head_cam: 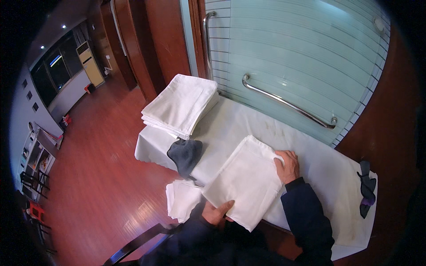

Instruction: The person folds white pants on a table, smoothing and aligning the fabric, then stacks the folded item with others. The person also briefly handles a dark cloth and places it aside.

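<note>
A folded white cloth (248, 181) lies slanted over the front edge of a table draped in white. My left hand (218, 212) grips its near left edge, thumb on top and fingers beneath. At the cloth's right edge is my right hand (288, 166), with its thumb against the fabric; whether its fingers go underneath is hard to see. A stack of folded white cloths (181, 104) stands at the table's far left end. Beside that stack a dark grey cloth (186, 156) hangs near the edge. A smaller pile of white cloths (183, 199) sits to the left of my left hand.
The white-covered table (316, 173) runs along a glass panel with a metal handrail (289, 103). A crumpled dark cloth (367, 189) lies at its right end. A dark metal bar (133, 244) crosses the lower left, above the reddish wood floor (100, 173).
</note>
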`<action>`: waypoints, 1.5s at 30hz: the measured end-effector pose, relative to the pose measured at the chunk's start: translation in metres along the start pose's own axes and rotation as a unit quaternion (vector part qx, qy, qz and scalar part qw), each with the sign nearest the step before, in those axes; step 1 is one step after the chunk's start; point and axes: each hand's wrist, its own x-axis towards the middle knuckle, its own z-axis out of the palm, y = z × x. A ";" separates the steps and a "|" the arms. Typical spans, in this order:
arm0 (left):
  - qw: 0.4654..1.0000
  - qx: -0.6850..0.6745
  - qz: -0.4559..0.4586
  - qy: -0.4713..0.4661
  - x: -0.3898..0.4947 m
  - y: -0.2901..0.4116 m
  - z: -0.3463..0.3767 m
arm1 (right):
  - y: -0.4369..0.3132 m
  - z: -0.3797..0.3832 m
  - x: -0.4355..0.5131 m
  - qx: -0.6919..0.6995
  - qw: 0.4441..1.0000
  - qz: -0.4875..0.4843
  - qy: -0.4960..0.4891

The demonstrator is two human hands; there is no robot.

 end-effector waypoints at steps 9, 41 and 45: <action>0.991 0.116 -0.019 -0.057 -0.017 -0.002 -0.021 | -0.002 0.001 -0.003 0.003 1.000 -0.013 -0.020; 0.999 0.000 -0.051 0.004 -0.087 0.016 -0.080 | -0.162 0.015 -0.164 0.614 0.663 0.407 -0.132; 0.996 -0.057 -0.036 0.064 -0.107 0.018 -0.109 | -0.188 0.040 -0.157 0.626 0.675 0.356 -0.160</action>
